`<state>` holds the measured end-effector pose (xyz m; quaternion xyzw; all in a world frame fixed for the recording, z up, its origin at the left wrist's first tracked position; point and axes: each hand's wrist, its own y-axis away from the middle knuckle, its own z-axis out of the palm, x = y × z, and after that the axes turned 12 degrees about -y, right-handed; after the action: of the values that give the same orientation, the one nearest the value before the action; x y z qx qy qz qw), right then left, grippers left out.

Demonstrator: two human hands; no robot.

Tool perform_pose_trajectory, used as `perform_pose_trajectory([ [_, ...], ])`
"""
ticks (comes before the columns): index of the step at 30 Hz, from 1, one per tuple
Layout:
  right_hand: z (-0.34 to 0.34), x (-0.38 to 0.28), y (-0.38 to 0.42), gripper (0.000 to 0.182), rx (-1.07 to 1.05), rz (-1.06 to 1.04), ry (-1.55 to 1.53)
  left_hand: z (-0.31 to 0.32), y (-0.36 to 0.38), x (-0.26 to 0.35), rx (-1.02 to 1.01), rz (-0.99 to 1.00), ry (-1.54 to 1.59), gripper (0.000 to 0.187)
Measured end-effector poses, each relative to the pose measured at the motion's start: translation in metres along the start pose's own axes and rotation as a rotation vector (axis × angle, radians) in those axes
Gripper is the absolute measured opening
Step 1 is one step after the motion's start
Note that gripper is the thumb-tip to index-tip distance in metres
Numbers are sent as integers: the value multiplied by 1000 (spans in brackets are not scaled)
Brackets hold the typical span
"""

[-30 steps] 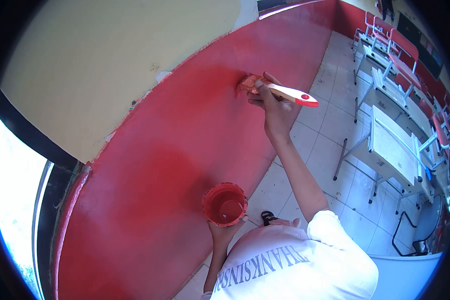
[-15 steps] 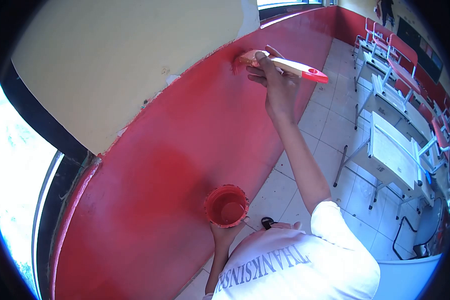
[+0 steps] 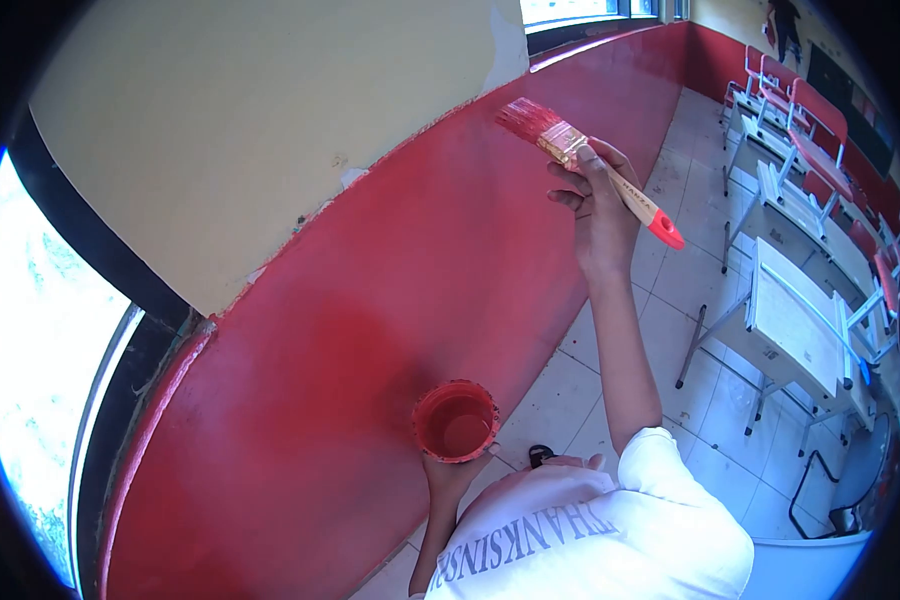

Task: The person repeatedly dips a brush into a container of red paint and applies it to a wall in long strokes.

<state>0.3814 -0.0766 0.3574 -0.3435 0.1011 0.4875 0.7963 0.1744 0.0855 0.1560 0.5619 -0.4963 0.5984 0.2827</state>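
Observation:
My right hand (image 3: 602, 205) grips a paintbrush (image 3: 625, 195) by its wooden, red-tipped handle, near the metal band. The bristles, coated in red paint, point up and left in front of the red lower wall (image 3: 370, 290). Down by my body, my left hand (image 3: 455, 472) holds a small red paint bucket (image 3: 456, 392) from below, its rim smeared with paint. Some red paint shows inside the bucket. Most of my left hand's fingers are hidden behind it.
Cream plaster (image 3: 260, 130) covers the upper wall, with chipped patches along the paint line. A bright window (image 3: 40, 380) is at the left. Desks (image 3: 800, 310) and red chairs (image 3: 820, 110) line the tiled floor (image 3: 560, 400) on the right. Far off stands another person (image 3: 785, 25).
My right hand has drawn the paintbrush back and down to the right, and its bristles, pressed on the wall before, now show fully. The bucket stays nearly in place.

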Motion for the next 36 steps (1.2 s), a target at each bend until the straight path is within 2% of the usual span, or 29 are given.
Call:
perform_pose_trajectory([
  [3, 4, 11, 0, 27, 25, -2, -75, 2, -2, 3, 27, 40, -11, 72],
  [7, 6, 25, -2, 26, 49, 13, -144, 1, 2, 3, -14, -99, -2, 83],
  [11, 0, 42, -3, 29, 18, 28, -97, 4, 0, 17, 22, -81, -7, 79],
  [13, -12, 57, 1, 32, 9, 54, -55, 5, -2, 24, 30, -44, -23, 78],
  [19, -64, 90, 42, 34, 83, 222, 12, 2, 0, -1, -28, -97, -53, 72],
  [22, -91, 104, 65, 36, 121, 291, 53, 6, -6, 8, 24, 63, -119, 71],
  [30, -163, 126, 122, 34, 192, 469, 225, 12, -5, 1, -89, -45, -37, 71],
  [34, -178, 106, 114, 33, 149, 385, 299, 17, -5, 5, -84, -31, -29, 71],
  [36, -156, 82, 91, 32, 110, 321, 319, 20, -7, 12, -63, -41, -18, 70],
])
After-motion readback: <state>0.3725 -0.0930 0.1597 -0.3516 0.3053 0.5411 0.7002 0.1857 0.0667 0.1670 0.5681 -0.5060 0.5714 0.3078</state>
